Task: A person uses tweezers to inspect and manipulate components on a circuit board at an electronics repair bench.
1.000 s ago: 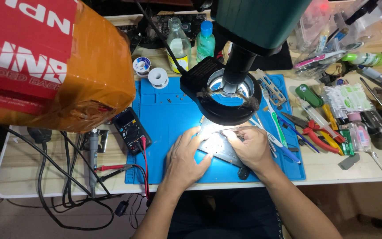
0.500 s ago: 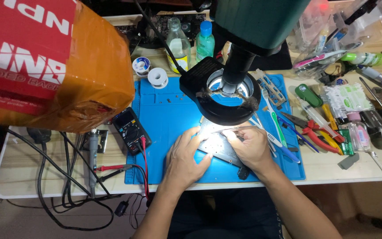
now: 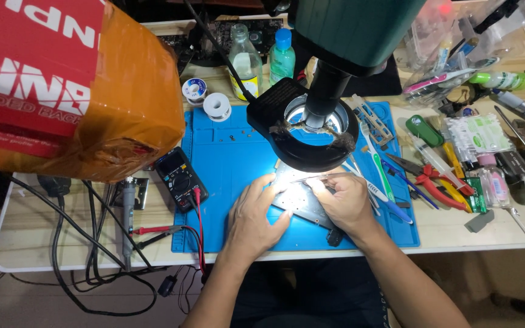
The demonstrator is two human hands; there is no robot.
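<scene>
Right now left hand (image 3: pixel 255 217) fingers press the circuit board (image 3: pixel 302 203) edge; right hand (image 3: pixel 346 201) fingers pinch tweezers (image 3: pixel 317 177).

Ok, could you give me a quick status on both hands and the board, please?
Left hand flat on circuit board, steadying. Right hand pinching tweezers over board. Ring light close above; blue mat underneath.

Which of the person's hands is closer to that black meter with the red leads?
Left. The left hand lies on the blue mat just right of the meter; the right hand is farther right, beyond the board, holding tweezers.
</scene>
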